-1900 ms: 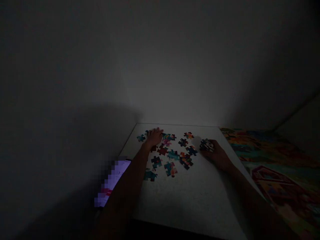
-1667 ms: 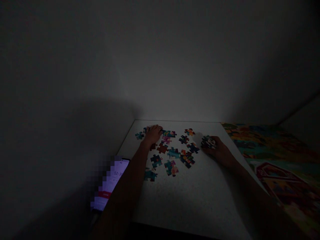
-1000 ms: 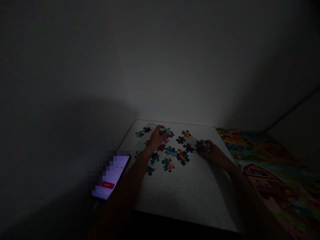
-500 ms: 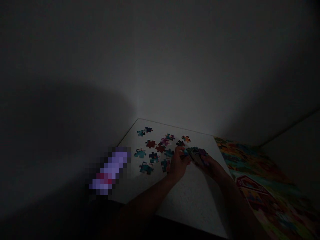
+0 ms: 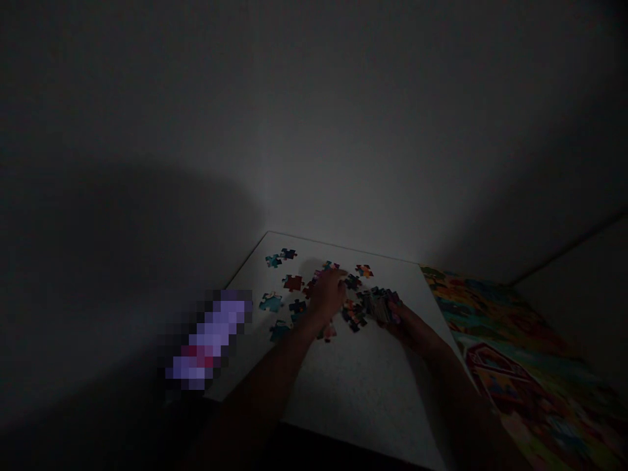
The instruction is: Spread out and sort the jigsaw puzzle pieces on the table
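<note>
Lying under the left hand, loose puzzle pieces; right hand fingers clamp a stack.

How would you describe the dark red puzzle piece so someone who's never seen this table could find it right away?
Start at the white square tabletop in the dim corner, with loose jigsaw pieces scattered over its far half. Look toward the far left, just left of the left hand, past the two small blue pieces by the far edge. The dark red puzzle piece lies alone there, the only plainly red one among teal and blue neighbours.
</note>
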The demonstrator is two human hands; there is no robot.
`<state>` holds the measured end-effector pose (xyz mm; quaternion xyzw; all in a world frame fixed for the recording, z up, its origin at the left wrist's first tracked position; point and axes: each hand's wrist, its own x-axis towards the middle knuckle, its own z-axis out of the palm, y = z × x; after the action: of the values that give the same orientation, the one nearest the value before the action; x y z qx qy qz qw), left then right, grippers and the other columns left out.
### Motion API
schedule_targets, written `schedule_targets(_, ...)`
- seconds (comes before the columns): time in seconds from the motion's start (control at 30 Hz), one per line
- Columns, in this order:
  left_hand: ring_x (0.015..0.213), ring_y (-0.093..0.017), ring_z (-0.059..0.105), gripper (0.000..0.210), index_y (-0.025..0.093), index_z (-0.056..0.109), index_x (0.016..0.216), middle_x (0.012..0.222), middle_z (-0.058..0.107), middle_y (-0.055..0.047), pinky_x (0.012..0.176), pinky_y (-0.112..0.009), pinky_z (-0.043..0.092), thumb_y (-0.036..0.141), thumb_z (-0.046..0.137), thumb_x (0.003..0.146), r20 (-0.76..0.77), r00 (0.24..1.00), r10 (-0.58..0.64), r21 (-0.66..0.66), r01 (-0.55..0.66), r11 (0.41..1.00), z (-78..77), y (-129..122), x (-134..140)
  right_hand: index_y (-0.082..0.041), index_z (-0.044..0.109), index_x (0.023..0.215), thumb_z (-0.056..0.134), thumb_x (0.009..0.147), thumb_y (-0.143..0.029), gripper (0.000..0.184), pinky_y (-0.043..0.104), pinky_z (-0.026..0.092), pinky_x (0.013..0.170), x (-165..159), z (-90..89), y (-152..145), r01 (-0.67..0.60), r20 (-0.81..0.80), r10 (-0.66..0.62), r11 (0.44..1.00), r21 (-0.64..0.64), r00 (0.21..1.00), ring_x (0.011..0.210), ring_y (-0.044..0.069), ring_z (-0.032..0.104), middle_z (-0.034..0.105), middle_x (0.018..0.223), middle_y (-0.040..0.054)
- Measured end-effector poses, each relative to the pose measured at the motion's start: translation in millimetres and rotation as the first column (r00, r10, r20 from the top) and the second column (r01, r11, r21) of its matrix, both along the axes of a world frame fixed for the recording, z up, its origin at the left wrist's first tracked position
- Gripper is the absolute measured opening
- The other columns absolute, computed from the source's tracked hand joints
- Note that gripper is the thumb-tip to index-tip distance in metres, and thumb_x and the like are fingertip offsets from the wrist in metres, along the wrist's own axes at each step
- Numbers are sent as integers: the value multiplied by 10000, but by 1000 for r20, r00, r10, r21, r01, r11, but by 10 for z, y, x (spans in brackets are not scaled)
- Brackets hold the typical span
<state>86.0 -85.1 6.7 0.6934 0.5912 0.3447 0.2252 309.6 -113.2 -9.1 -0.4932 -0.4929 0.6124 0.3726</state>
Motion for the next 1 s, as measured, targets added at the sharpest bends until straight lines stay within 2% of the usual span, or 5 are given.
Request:
schedule_targets(0.23,1432,-355,315,482,262,586,1303,1525,417,-118,1163,-546,204,445,630,859,-332,943,-21,-79,-6,997,-51,707,-441,-338,632,953,666,698,-642,398,490,565,866,78,13,79,189,-160,-190,982,-22,969,1043,309,669,727,1066,36)
schedule_targets(0.4,1378,-294,398,358,291,643,1168,1399,551,-57,1165,-498,202,440,656,842,-292,955,-51,-49,38,998,-209,794,-502,-334,621,1061,534,794,-668,437,468,582,817,119,96,89,161,-91,-152,982,103,984,1108,316,657,718,1132,45)
schedule_targets(0.53,1196,-207,566,194,233,653,1058,1180,671,-40,1076,-360,365,300,541,915,-157,986,-60,13,63,998,-112,811,-501,-352,605,1052,554,785,-639,396,439,580,822,83,115,119,206,-117,-196,976,78,974,1148,298,641,702,1184,11)
schedule_targets(0.77,631,-119,595,251,181,665,1052,752,665,11,608,-218,464,324,511,915,191,954,-230,21,231,973,164,509,-117,-314,620,987,592,760,-586,355,434,564,855,98,221,50,239,-225,-232,971,4,946,1136,286,643,723,1121,19)
schedule_targets(1.0,597,-117,608,260,166,728,1014,828,712,-23,535,-206,465,265,527,881,417,872,-257,-140,341,930,31,-78,404,-308,642,932,724,682,-502,326,382,549,888,86,166,-6,123,-270,-136,990,-67,953,979,235,688,750,989,-10)
